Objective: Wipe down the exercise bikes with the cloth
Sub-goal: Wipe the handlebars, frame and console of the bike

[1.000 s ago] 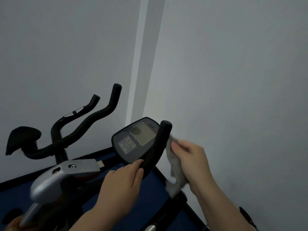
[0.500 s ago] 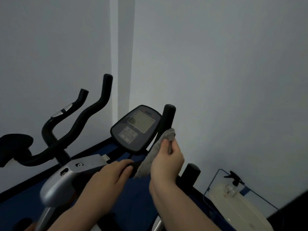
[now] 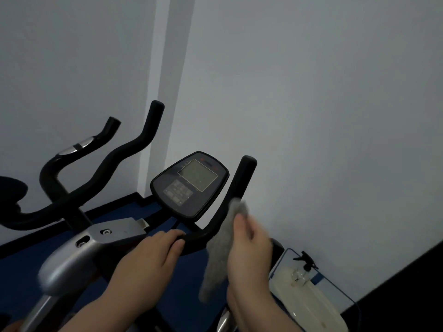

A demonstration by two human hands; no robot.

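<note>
Cloth (image 3: 221,245) hangs lengthwise, upper end against upright handlebar (image 3: 236,190).

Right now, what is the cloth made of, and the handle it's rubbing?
The cloth looks like soft grey fabric, maybe microfibre: it droops limply and looks fuzzy. The handlebar seems covered in matte black foam or rubber, since it shows no shine.
</note>
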